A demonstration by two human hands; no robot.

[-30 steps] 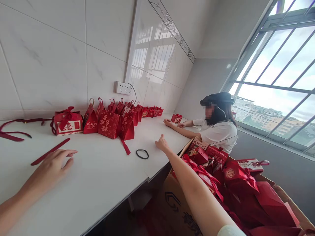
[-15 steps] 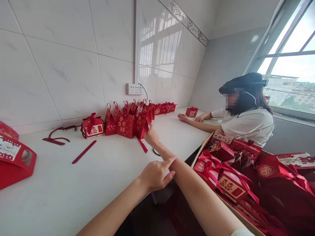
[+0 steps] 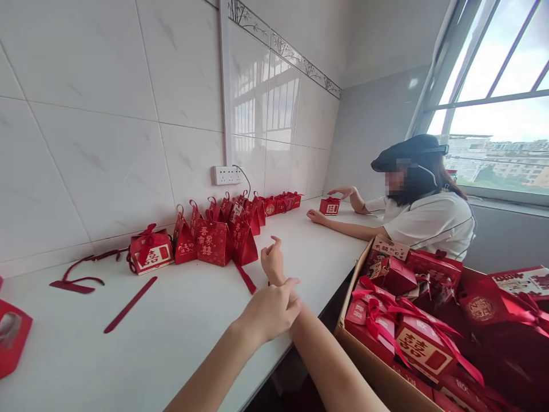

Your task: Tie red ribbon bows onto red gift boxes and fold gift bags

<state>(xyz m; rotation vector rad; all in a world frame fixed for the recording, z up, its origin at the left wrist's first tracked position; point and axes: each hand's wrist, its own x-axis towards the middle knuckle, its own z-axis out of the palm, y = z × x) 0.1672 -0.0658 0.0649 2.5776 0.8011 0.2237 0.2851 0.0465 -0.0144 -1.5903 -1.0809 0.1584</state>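
My left hand [image 3: 270, 309] is wrapped over my right forearm [image 3: 317, 337] just behind the wrist, with a finger and the thumb showing on its far side. My right hand [image 3: 273, 260] hovers over the white table with loosely bent fingers apart, and nothing shows in it. Closest to it stands a red triangular gift box [image 3: 243, 241], upright, with a red ribbon [image 3: 246, 279] lying on the table in front. Beside that box sits a wider red box with gold characters [image 3: 213, 243]. A red box with a bow [image 3: 150, 250] stands further left.
A cardboard carton [image 3: 343, 320] full of red gift boxes stands at the right. Across the table, a person [image 3: 437, 214] reaches over a small red box [image 3: 330, 206]. Dark red strips [image 3: 131, 304] lie at the left, near a red box [image 3: 12, 335]. A power strip [image 3: 228, 175] hangs on the wall.
The view has tilted up and shifted right. My right hand has drawn back from the triangular box; my left hand stays on the forearm, nearer the wrist. The other person's hand has risen above the small box.
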